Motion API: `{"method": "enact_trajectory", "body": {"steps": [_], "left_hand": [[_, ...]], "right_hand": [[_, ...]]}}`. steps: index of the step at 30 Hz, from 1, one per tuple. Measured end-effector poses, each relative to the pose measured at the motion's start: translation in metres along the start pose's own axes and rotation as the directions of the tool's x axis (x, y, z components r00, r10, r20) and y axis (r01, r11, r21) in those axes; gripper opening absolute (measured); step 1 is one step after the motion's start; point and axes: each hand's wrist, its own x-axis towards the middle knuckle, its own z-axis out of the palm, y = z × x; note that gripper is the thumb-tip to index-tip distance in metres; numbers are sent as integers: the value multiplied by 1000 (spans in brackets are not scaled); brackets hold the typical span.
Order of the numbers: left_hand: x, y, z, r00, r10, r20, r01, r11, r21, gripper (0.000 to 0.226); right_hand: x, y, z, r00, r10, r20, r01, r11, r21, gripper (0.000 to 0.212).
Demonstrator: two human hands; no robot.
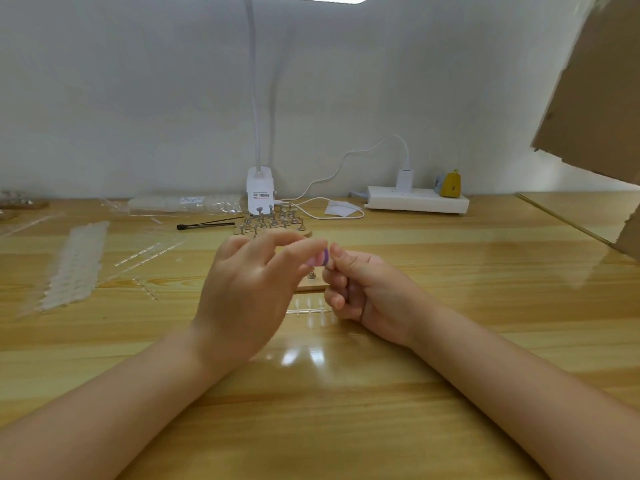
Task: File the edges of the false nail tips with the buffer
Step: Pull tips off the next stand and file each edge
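At nine o'clock I see strips of clear false nail tips (74, 265) lying on the table (381, 393). At centre, my left hand (242, 296) is raised, its grip pinched on the pink and purple buffer (320, 259) between thumb and fingertips. Touching it at three o'clock, my right hand (363, 289) is curled with its grip closed; whatever it holds is too small to make out. At twelve o'clock a wooden stand with metal pegs (273, 220) sits before the lamp base (260, 188).
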Motion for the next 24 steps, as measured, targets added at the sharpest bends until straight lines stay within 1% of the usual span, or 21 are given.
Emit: {"method": "enact_trajectory", "body": {"steps": [1,3,5,7,9,11,12,13,15,17,20,22,24], "left_hand": [[1,4,1,999,37,-10,-37,999,-16,27],[0,9,3,997,61,39,-60,998,-15,31],[-1,3,1,995,-11,103,8,999,34,28],[-1,-2,-2,996,-60,70,56,997,52,24],[1,1,-2,1000,-4,7,4,1000,14,25],[1,7,2,998,60,8,-60,998,7,33],[0,8,3,998,45,38,-46,998,32,36],[0,5,3,997,-3,74,-2,998,70,38],[-2,-3,1,983,-133,123,111,979,168,38],[-1,-7,-1,971,-189,147,148,956,252,34],[-1,-5,0,968,-139,211,75,956,285,25],[-4,-3,1,958,-94,272,20,965,263,24],[-8,-3,2,953,-56,298,-13,974,226,24]], "right_hand": [[0,0,1,1000,-4,-1,4,1000,-9,25],[0,0,1,1000,-4,-5,4,1000,-19,31],[-1,-2,3,1000,5,-11,-5,1000,-4,26],[-1,-1,3,1000,12,-14,-12,1000,5,24],[0,0,2,1000,9,-19,-9,1000,-7,24],[0,0,1,1000,8,-19,-8,1000,-17,33],[0,-1,2,1000,11,-22,-11,1000,-14,33],[-1,-2,2,999,15,-29,-15,1000,1,29],[0,-3,2,999,14,-46,-13,999,34,24],[0,-3,2,998,9,-67,-6,999,41,25],[1,-4,1,993,-6,-117,14,997,73,24],[2,-5,1,988,-19,-153,35,994,106,25],[3,-4,0,983,-35,-182,57,992,114,27]]}}
